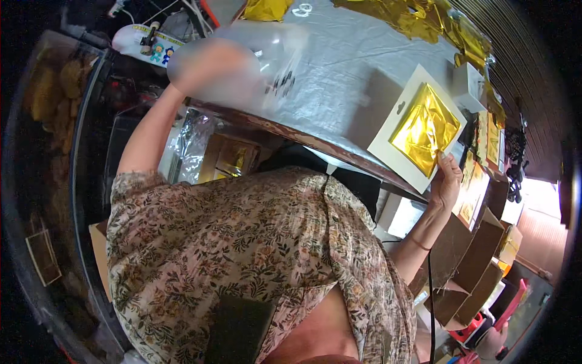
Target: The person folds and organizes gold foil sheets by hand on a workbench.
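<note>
My right hand (pixel 447 173) pinches the lower edge of a white card (pixel 388 124) with a hang hole, tilted over the front edge of the table. A square of shiny gold foil (pixel 427 127) shows on the card's face. Over the left part of the table is my left hand (pixel 221 64), smeared so that its fingers cannot be made out. Beside it lies or hangs clear plastic (pixel 282 60), blurred too, with dark print; whether the hand holds it cannot be told.
A silvery-grey covering spreads over the table (pixel 327 67). Gold foil sheets (pixel 418 21) lie along its far edge, near a white box (pixel 468 88). White rings (pixel 302 10) lie at the back. Open cardboard boxes (pixel 479 255) stand at right, a glass cabinet (pixel 57 121) at left.
</note>
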Available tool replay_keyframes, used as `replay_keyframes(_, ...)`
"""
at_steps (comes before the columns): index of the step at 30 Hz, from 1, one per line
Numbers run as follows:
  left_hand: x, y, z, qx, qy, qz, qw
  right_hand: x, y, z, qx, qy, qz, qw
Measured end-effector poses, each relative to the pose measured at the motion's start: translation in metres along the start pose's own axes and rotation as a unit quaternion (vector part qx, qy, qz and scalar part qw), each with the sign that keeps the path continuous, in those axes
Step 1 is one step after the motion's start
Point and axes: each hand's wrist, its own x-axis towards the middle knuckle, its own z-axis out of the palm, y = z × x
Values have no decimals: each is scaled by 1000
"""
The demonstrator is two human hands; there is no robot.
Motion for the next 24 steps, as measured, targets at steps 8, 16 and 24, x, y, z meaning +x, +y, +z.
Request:
replay_keyframes(8,77,107,84,-6,9,119,993,10,0,-2,-9,1,46,999)
replay_keyframes(16,112,114,203,77,34,136,987,5,-8,-22,-49,49,59,996)
replay_keyframes(24,77,102,215,73,91,237,964,13,-7,-16,-84,85,91,989)
